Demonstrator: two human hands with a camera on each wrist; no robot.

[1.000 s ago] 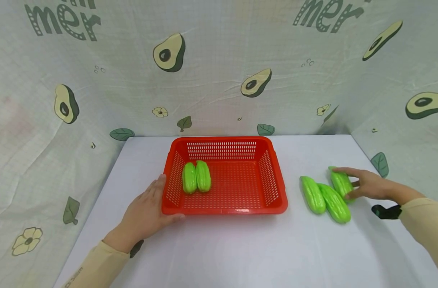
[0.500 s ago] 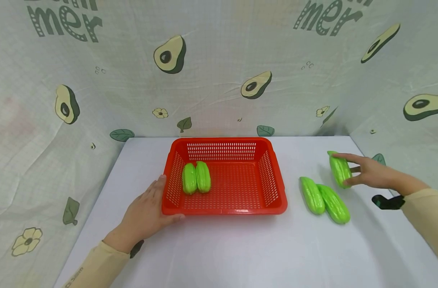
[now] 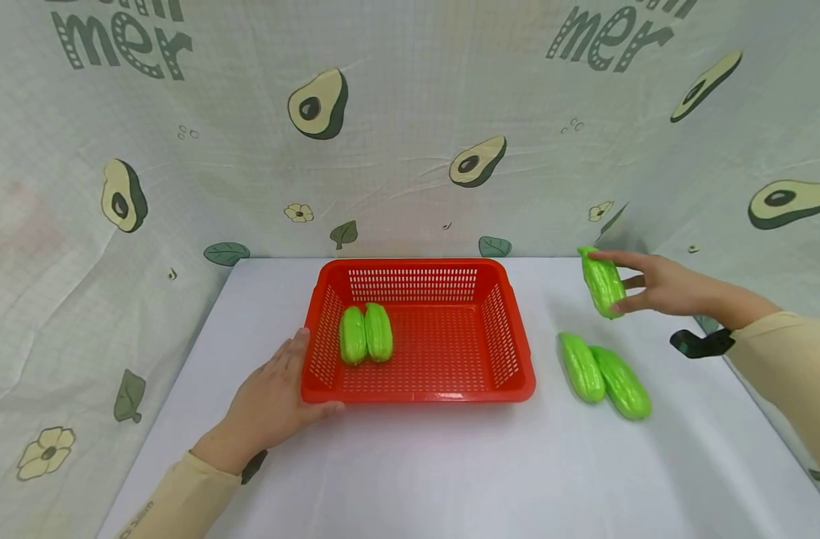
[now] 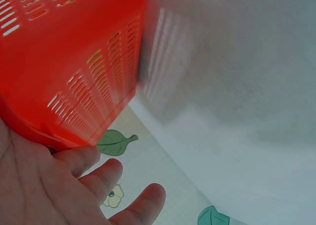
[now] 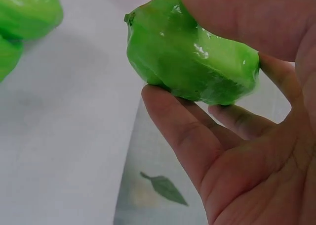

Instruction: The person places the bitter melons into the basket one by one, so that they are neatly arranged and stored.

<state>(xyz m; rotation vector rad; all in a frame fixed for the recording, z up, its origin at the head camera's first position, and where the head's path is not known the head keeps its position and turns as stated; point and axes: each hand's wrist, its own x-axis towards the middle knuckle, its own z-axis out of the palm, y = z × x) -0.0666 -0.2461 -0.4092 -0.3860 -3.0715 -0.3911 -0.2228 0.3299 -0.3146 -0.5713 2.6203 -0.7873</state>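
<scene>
In the head view my right hand [image 3: 672,284] holds a long, ridged, glossy green fruit [image 3: 602,283] up over the table's back right. The right wrist view shows the thumb on one side of this fruit [image 5: 192,52] and the fingertips on the other. My left hand [image 3: 268,408] rests against the near left corner of a red plastic basket [image 3: 419,395], its fingers extended along the left side and its thumb at the front rim. Two similar green fruits [image 3: 379,333] lie side by side in the basket's left part.
Right of the basket, another two green fruits [image 3: 581,368] lie close together on the white table [image 3: 410,479]. A pale cloth printed with avocados [image 3: 318,103] hangs behind and at both sides.
My right hand has lifted the green fruit from beside the other two on the right and carried it up, back and to the left. The left hand stays at the basket.
</scene>
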